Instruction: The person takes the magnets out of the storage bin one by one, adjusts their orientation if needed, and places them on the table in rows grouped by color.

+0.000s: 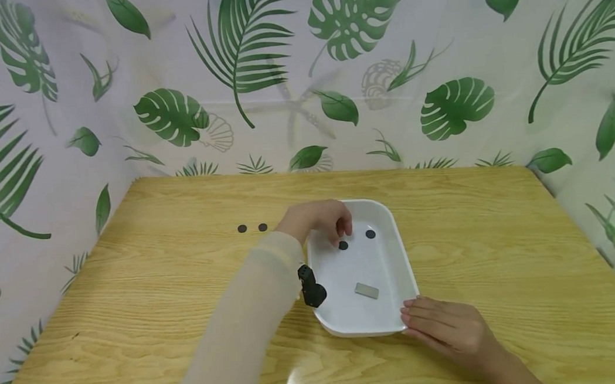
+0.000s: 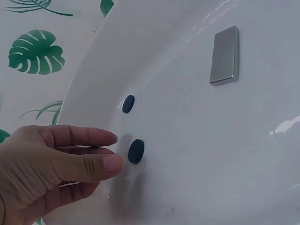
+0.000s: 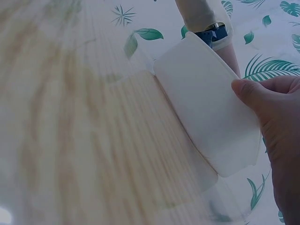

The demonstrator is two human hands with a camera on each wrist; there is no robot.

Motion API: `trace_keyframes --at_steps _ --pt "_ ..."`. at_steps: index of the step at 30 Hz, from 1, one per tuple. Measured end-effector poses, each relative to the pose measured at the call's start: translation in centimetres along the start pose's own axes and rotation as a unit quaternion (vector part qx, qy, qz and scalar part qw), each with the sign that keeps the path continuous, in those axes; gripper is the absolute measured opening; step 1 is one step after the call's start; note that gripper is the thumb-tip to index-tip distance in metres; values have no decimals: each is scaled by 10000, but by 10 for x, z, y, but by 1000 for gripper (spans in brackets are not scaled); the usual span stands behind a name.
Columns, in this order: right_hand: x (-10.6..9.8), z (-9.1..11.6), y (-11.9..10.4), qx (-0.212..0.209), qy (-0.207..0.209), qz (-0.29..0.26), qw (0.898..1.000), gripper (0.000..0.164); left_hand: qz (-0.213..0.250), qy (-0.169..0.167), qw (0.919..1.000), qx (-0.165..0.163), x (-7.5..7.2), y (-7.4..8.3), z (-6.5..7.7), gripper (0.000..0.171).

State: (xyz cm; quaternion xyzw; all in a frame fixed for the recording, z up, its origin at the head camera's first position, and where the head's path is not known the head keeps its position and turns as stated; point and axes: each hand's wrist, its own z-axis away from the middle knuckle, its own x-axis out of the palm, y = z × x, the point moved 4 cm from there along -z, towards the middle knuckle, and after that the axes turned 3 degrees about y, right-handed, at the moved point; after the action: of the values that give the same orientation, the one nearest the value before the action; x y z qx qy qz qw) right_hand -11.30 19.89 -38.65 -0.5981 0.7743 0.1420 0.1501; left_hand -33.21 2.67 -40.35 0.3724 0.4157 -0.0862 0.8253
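Observation:
A white plastic tray (image 1: 340,301) holds a flat grey metal bar (image 1: 366,290) and two black discs. My left hand (image 1: 322,217) reaches over the tray's left wall, fingers bent inward and nothing between them. Its thumb tip is right beside the nearer black disc (image 2: 136,151), while the farther black disc (image 1: 370,234) lies by the end wall. At the tray's near right corner, my right hand (image 1: 448,330) pinches the rim. In the right wrist view its thumb (image 3: 248,90) presses on the outer wall and the fingers go over the edge.
Two more black discs, one on the left (image 1: 242,228) and one beside it (image 1: 262,227), lie on the wooden table (image 1: 134,296) left of the tray. A leaf-patterned cloth (image 1: 281,99) hangs around the table's far side. A black wrist camera (image 1: 312,288) overlaps the tray's left rim.

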Motion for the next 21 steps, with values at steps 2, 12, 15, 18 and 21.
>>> trace_keyframes --at_steps 2,12,15,18,21 --pt "0 2 0 -53 25 1 10000 18 -74 45 9999 -81 4 -1 0 23" --pt "4 10 -2 -212 95 21 9997 17 -725 274 9970 86 16 -2 -2 26" --pt "5 11 -3 -260 114 34 9996 17 -930 288 9952 116 18 -2 -3 23" --pt "6 12 -4 -315 103 67 9994 18 -1052 317 9938 164 20 -2 -4 21" --pt "6 15 -4 -353 103 87 9993 17 -1138 373 9926 207 23 -2 -6 19"
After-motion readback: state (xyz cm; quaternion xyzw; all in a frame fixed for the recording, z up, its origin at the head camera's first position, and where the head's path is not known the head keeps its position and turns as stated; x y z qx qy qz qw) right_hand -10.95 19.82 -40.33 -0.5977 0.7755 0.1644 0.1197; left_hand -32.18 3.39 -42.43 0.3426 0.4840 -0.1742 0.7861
